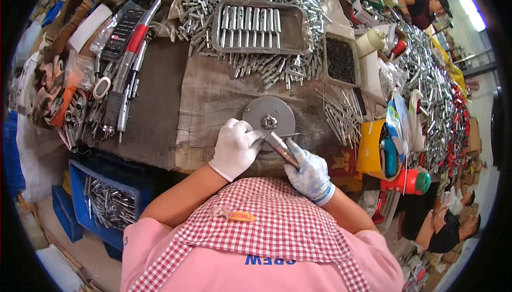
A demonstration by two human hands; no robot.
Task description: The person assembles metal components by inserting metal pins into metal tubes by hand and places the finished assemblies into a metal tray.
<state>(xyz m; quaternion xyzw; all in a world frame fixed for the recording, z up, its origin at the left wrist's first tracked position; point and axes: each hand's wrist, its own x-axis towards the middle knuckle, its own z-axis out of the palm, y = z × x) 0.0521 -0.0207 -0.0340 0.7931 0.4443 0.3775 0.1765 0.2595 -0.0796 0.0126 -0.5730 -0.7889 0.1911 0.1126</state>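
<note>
My left hand (236,149), in a white glove, pinches at the left end of a thin metal rod (289,135). The rod lies across the upper end of a metal tube (282,151); whether it passes through the tube I cannot tell. My right hand (311,171), in a white glove with bluish stains, grips the tube, which slants with its lower end toward me. Just beyond both hands is a round grey disc (282,111) on the bench, with a small ring-like metal piece (269,121) at its centre.
A metal tray (296,28) with a row of tubes sits on a heap of metal parts (256,70). Right of it are a bin of dark small pieces (340,60) and loose thin rods (341,116). Tools (125,73) lie left; a blue crate (80,185) stands lower left.
</note>
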